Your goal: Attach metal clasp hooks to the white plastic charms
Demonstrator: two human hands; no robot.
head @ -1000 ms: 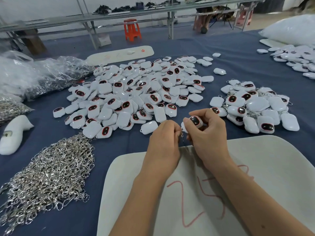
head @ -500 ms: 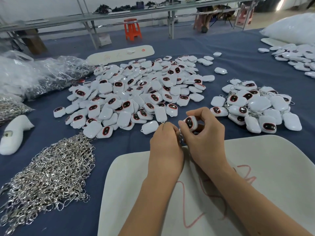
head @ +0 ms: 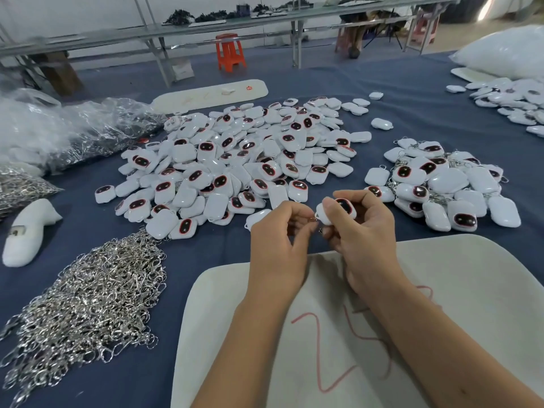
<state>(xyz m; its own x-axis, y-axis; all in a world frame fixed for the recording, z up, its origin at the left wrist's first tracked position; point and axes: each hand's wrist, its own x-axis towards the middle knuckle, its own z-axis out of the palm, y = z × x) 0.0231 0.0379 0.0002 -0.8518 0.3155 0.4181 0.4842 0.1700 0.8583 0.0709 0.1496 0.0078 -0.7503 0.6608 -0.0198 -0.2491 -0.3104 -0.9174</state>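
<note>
Currently, the pile of loose clasp hooks [head: 88, 307] lies at the left, still large. The central heap of bare charms [head: 235, 163] remains to be fitted. Above the white board [head: 441, 290], the left hand [head: 276, 240] pinches a small clasp hook [head: 314, 219] at its fingertips; the right hand [head: 362, 228] grips one charm [head: 338, 209], touching the hook. The finished pile [head: 441, 184] at the right is small, so most work remains.
</note>
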